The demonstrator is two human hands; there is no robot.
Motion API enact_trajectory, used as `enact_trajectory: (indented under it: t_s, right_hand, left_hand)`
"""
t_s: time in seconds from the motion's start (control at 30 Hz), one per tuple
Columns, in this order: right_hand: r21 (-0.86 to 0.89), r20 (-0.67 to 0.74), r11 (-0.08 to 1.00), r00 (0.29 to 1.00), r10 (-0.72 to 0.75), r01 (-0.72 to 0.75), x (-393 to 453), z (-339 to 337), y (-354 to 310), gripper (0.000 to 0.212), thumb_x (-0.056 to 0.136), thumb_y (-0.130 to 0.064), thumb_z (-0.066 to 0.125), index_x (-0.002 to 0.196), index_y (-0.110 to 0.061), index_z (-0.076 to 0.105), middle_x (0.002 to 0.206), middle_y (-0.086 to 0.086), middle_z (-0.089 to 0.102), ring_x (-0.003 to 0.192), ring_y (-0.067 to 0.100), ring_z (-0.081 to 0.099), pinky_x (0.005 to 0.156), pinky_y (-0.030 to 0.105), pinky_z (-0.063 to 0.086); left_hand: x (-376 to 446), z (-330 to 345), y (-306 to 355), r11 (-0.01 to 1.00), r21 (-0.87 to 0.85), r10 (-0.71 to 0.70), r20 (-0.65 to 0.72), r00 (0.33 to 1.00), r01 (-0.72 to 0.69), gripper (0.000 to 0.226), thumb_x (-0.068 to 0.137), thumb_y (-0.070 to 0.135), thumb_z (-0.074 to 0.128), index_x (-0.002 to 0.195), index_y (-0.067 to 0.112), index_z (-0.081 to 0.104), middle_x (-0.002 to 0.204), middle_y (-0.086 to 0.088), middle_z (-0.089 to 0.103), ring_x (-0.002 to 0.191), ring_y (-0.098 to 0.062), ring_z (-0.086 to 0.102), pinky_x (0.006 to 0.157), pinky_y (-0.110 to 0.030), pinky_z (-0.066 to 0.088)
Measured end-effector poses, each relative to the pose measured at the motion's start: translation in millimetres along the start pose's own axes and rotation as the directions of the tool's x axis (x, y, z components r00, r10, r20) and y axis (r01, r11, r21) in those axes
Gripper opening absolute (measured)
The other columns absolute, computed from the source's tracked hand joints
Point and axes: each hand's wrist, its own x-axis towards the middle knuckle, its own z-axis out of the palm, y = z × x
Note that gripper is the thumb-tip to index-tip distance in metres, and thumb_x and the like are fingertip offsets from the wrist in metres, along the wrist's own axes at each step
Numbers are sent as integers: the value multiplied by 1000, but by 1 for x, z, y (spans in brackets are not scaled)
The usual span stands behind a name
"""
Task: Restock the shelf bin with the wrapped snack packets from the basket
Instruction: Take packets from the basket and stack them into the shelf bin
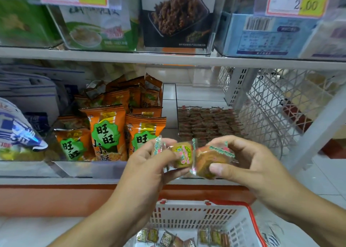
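The person stands close to the shelf with both hands raised just in front of the clear plastic shelf bin [221, 97], each hand clamped on its own snack. The left hand [148, 162] pinches a small square cake in a crinkly clear wrapper with green and pink print [180, 154], and the right hand [241, 162] grips a second wrapped cake of the same kind [213, 158], thumb underneath and fingers curled over the top; the two packets touch at their sealed ends. They look light, and the film is probably slick, so holding across the firm body of the cake seems safer than holding the flimsy crimped ends; the cake itself may crumble if squeezed. Inside the bin, rows of small brownish packets [206, 121] cover the front part of the floor, with bare room behind them. The bin's low front wall sits just beyond the knuckles. To its left stand orange rice-cracker bags [106, 130]. More packets lie in the white slotted basket with a red rim [194, 215] below.
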Motion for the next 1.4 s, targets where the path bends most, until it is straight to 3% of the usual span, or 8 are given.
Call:
enact_trajectory:
  t_s: [0.2,0.43,0.57,0.77,0.93,1.17,1.3,1.4]
  right_hand:
    - [-59,45,993,993,105,-103,1,-2,-1,35,76,-22,84,108,-17,72,111,7,75,101,23,72,82,29,58]
    - [556,194,733,918,345,-393,2,4,-2,41,78,-13,70,115,3,71,121,25,69,100,27,72,82,32,62]
    - [428,227,823,926,302,-373,1,3,-3,39,76,-10,72,115,-8,74,119,19,72,103,27,72,83,27,60]
    - [89,200,968,957,211,-233,-1,-5,6,80,74,-3,74,147,-23,46,135,2,66,122,24,64,101,36,53]
    - [-97,401,964,876,267,-249,-4,-10,3,84,84,4,74,150,-36,40,137,8,62,112,30,68,99,48,54]
    - [148,245,952,943,227,-268,-2,-22,-1,66,73,7,78,131,-16,58,126,11,69,108,31,70,86,35,59]
    - [235,190,937,958,216,-258,0,-23,-5,60,63,-12,82,120,-25,70,125,10,70,108,31,70,89,42,57]
    - [205,221,944,952,214,-259,-2,-21,-6,57,65,-19,80,121,-29,69,124,10,70,107,31,68,89,46,53]
  left_hand:
    - [0,4,4,995,-45,-81,104,991,86,20,72,27,72,81,11,81,94,-19,78,91,-29,77,66,-35,63]
    - [-3,1,4,1000,-7,13,207,978,-12,12,80,15,80,91,18,82,95,-10,79,85,-19,76,73,-28,61]
    - [-6,3,3,993,105,27,182,983,-47,24,69,32,77,90,23,82,72,5,72,65,-5,67,59,-21,55]
    - [-2,0,-1,945,327,-51,201,978,-18,22,76,39,76,87,20,79,71,6,67,63,-4,60,51,-19,47]
    - [-4,1,-6,901,423,-228,277,934,95,30,85,39,73,91,9,75,72,-2,59,57,-8,49,49,-17,40]
    - [-3,5,5,898,-143,-395,154,906,416,71,90,65,59,121,2,67,114,-24,72,74,-26,70,60,-32,58]
    - [1,0,7,887,-292,-332,134,934,357,53,100,42,49,125,-3,62,119,-29,70,101,-43,73,68,-36,63]
    - [3,1,1,943,-192,-265,63,962,272,30,101,8,46,121,-2,66,116,-27,72,90,-29,76,70,-31,63]
